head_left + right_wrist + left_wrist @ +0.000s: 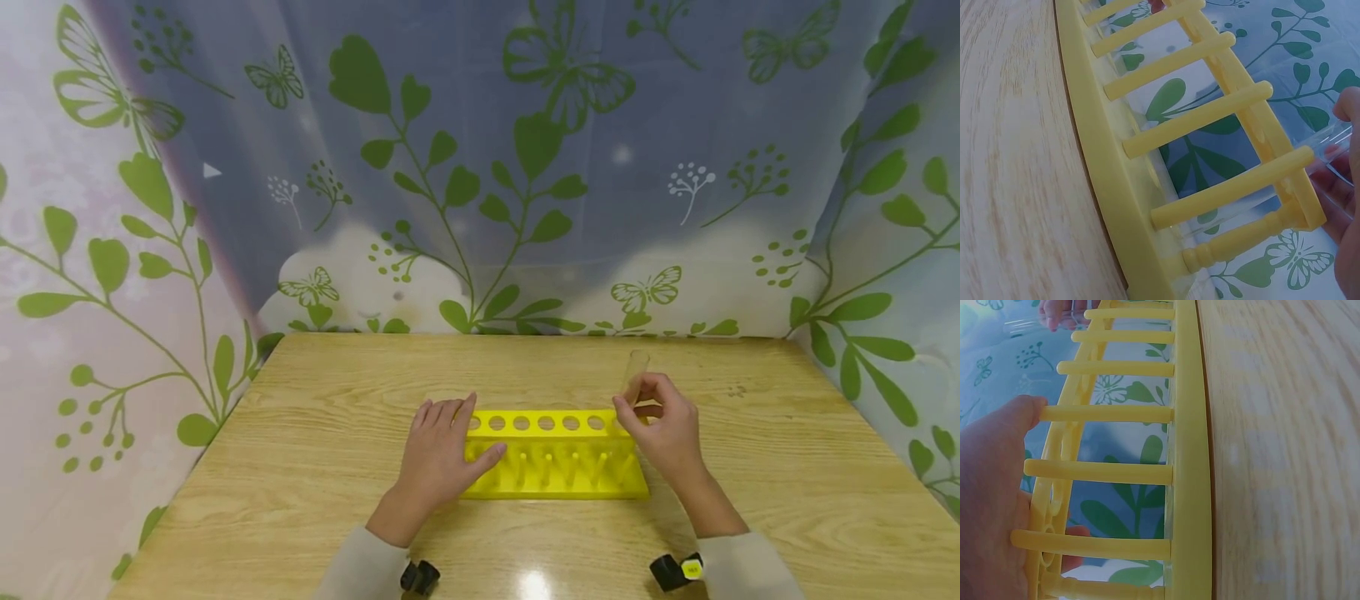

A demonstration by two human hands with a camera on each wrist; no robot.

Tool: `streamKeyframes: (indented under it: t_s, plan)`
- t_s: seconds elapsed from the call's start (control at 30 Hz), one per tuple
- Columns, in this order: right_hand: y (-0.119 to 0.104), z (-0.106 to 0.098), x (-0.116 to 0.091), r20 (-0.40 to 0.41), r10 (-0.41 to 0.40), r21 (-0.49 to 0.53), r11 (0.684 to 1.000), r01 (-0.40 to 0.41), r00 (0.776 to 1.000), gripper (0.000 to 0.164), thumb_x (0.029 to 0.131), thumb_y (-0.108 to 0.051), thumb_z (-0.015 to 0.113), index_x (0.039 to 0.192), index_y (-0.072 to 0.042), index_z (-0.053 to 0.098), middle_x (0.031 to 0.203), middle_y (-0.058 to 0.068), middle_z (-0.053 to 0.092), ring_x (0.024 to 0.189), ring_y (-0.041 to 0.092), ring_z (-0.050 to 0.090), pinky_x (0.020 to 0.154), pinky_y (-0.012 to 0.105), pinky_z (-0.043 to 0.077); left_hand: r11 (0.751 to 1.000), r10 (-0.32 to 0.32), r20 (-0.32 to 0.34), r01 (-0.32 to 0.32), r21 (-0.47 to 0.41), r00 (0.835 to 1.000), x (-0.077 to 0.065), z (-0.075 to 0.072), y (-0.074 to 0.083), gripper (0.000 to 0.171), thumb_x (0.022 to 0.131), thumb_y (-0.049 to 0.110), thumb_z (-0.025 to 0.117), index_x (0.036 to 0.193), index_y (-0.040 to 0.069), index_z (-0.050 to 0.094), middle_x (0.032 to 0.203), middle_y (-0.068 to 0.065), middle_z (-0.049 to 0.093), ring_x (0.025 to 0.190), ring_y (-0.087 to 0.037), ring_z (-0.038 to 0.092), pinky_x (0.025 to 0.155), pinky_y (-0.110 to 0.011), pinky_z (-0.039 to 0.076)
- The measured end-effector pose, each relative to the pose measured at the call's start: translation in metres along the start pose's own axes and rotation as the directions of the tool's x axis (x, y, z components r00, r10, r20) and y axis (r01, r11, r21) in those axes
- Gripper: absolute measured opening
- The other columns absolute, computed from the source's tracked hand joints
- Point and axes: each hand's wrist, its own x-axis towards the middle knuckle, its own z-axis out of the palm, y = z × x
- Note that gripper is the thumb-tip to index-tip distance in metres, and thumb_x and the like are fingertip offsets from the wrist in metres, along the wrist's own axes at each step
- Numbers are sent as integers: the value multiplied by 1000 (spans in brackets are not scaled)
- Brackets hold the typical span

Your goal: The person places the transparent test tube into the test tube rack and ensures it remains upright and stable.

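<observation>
A yellow test tube rack stands on the table, with a row of round holes along its top rail and upright pegs in front. My left hand holds its left end, thumb at the front and fingers over the top rail and behind it. At the right end, my right hand pinches a clear glass test tube between thumb and fingers. The tube's upper part rises above the fingers. In the right wrist view, its transparent lower length passes down behind the end peg toward the rack's base.
The wooden table reaches back to a curtain printed with leaves and butterflies, which also hangs at both sides. Black wrist cameras sit below both wrists. Light glares on the table near its front.
</observation>
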Motion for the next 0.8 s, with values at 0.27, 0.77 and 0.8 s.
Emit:
streamKeyframes:
  t_s: [0.27,0.77,0.8]
  plan:
    - [0,-3,0,0,-2,-10,1000,2,1000,24,74,18,71,90,10,56,76,12,58,73,1,59,60,11,50,1000,10,2,-10,-8,1000,1,-1,2,81,91,65,48,147,6,42,136,-12,53,127,-28,47,114,-52,23]
    - [2,0,0,34,-35,38,999,34,999,28,72,20,71,92,11,54,80,17,58,75,3,59,62,13,52,1000,-6,29,6,19,1000,-2,-7,0,82,92,68,43,147,8,42,135,-9,53,130,-29,43,114,-58,18]
    - [2,0,0,37,-36,38,999,35,999,28,72,21,71,93,11,54,81,18,58,76,3,58,64,13,52,1000,-6,30,6,14,1000,-2,-7,0,81,92,68,43,147,8,42,136,-9,53,131,-29,43,114,-58,18]
